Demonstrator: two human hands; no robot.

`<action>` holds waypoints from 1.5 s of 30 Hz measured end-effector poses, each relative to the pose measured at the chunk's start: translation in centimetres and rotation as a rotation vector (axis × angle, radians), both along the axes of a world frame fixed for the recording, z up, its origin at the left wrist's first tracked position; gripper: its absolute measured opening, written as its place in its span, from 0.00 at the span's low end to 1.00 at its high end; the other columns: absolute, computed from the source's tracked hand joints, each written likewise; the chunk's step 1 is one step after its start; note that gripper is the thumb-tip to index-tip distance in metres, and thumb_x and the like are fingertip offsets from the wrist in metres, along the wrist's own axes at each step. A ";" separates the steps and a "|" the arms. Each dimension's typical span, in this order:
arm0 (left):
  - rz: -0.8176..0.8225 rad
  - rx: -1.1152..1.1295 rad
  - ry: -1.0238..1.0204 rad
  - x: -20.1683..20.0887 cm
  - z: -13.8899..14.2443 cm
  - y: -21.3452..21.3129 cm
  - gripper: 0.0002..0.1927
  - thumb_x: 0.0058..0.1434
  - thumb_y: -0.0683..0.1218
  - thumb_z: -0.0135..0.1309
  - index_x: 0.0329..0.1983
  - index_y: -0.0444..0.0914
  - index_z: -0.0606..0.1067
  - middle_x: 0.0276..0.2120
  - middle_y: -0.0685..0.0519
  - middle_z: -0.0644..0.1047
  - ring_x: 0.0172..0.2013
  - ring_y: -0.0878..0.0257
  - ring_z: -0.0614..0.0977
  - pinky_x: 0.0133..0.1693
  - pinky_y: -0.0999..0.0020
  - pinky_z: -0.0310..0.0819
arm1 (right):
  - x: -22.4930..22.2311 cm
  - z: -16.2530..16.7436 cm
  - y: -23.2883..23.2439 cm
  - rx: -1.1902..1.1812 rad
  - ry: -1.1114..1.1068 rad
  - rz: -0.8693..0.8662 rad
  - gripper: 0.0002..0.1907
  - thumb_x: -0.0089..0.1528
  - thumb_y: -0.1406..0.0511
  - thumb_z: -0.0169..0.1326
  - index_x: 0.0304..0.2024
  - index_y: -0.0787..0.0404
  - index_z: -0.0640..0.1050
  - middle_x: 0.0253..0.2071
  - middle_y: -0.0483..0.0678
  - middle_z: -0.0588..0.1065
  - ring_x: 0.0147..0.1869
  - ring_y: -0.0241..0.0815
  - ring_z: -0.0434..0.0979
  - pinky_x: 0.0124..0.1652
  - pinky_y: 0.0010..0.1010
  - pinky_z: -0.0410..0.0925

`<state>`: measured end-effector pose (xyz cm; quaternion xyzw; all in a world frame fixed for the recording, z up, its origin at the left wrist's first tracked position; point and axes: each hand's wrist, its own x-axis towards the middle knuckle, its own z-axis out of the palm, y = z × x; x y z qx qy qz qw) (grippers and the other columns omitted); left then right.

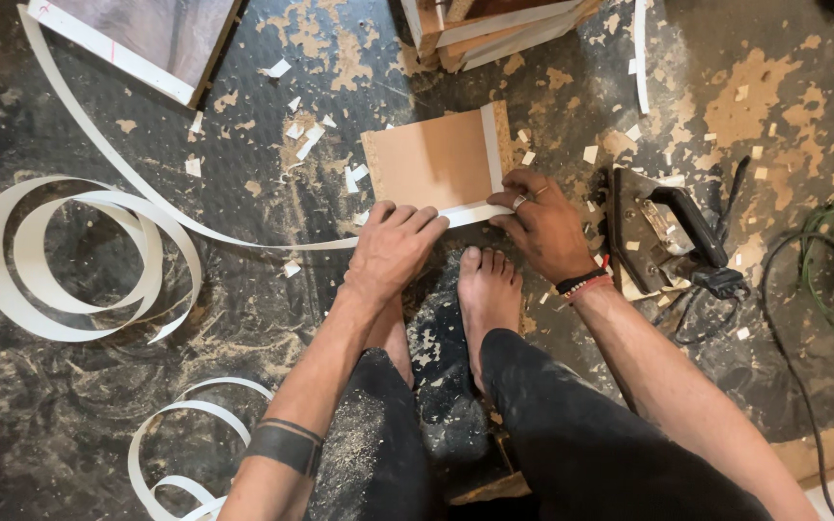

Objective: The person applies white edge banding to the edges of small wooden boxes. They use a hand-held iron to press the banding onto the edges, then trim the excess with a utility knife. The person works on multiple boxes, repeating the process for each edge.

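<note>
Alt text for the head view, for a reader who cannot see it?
Both hands, left hand and right hand, press white edge tape along the near edge of a small wooden board on a dusty floor, a black iron beside them.

Dusty black trousers, bare feet, red-black wristbands, finger rings, dark forearm band

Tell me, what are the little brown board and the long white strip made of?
The board looks like particleboard: speckled chips show at its right edge, with a smooth tan face. The white strip looks like thin, flexible plastic or laminate edging, since it curls in loops.
</note>
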<state>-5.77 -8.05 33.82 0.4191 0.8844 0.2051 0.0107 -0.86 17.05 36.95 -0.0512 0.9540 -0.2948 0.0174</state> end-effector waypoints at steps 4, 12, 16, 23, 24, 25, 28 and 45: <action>0.002 0.041 -0.013 0.1 -0.2 0.1 0.13 0.62 0.43 0.53 0.50 0.43 0.77 0.47 0.56 0.80 0.47 0.61 0.80 0.52 0.59 0.68 | 0.3 -0.8 0.4 -0.059 0.008 -0.018 0.15 0.59 0.67 0.64 0.49 0.59 0.82 0.57 0.52 0.73 0.63 0.54 0.73 0.58 0.40 0.69; -0.003 0.104 0.016 0.6 -0.7 1.1 0.14 0.59 0.43 0.53 0.49 0.40 0.76 0.49 0.52 0.79 0.50 0.59 0.79 0.51 0.61 0.70 | 0.5 -1.6 1.1 -0.094 0.002 -0.026 0.16 0.59 0.68 0.63 0.50 0.57 0.81 0.59 0.53 0.73 0.64 0.54 0.73 0.59 0.41 0.69; -0.043 0.054 0.036 0.6 -0.8 1.4 0.16 0.58 0.43 0.53 0.49 0.39 0.76 0.52 0.52 0.78 0.50 0.59 0.79 0.49 0.62 0.71 | 0.7 -1.4 1.2 -0.086 0.043 -0.019 0.16 0.59 0.70 0.62 0.51 0.58 0.81 0.60 0.54 0.72 0.64 0.55 0.74 0.57 0.41 0.71; -0.073 0.066 0.138 0.7 -0.3 1.4 0.13 0.56 0.44 0.53 0.44 0.38 0.75 0.52 0.51 0.76 0.50 0.59 0.77 0.50 0.63 0.71 | 1.4 -0.9 0.9 -0.025 0.024 -0.061 0.16 0.61 0.70 0.61 0.52 0.57 0.82 0.58 0.53 0.73 0.58 0.53 0.77 0.54 0.40 0.72; -0.072 0.067 0.144 0.7 -0.2 1.3 0.13 0.56 0.44 0.54 0.44 0.38 0.76 0.52 0.52 0.76 0.49 0.59 0.77 0.50 0.62 0.71 | 1.5 -0.9 0.8 -0.033 0.016 -0.067 0.16 0.61 0.70 0.60 0.52 0.57 0.82 0.58 0.53 0.73 0.57 0.54 0.77 0.53 0.41 0.72; -0.072 0.068 0.148 0.7 -0.2 1.3 0.13 0.56 0.45 0.54 0.44 0.38 0.76 0.51 0.52 0.76 0.48 0.59 0.77 0.50 0.62 0.71 | 1.6 -0.9 0.8 -0.042 0.005 -0.073 0.16 0.62 0.70 0.60 0.53 0.58 0.81 0.58 0.53 0.73 0.57 0.54 0.77 0.53 0.41 0.72; -0.070 0.061 0.171 0.8 -0.1 1.4 0.12 0.56 0.44 0.54 0.43 0.38 0.76 0.50 0.52 0.76 0.48 0.60 0.78 0.51 0.62 0.72 | 2.0 -1.1 0.6 -0.083 -0.015 -0.134 0.16 0.63 0.70 0.58 0.54 0.59 0.79 0.58 0.53 0.73 0.58 0.55 0.77 0.51 0.41 0.72; -0.057 0.017 0.249 1.3 -0.6 2.2 0.10 0.54 0.45 0.55 0.39 0.38 0.77 0.49 0.48 0.79 0.47 0.59 0.79 0.50 0.59 0.74 | 2.3 -1.4 0.0 -0.428 -0.117 -0.332 0.16 0.65 0.73 0.55 0.56 0.62 0.78 0.54 0.53 0.78 0.55 0.45 0.83 0.52 0.34 0.77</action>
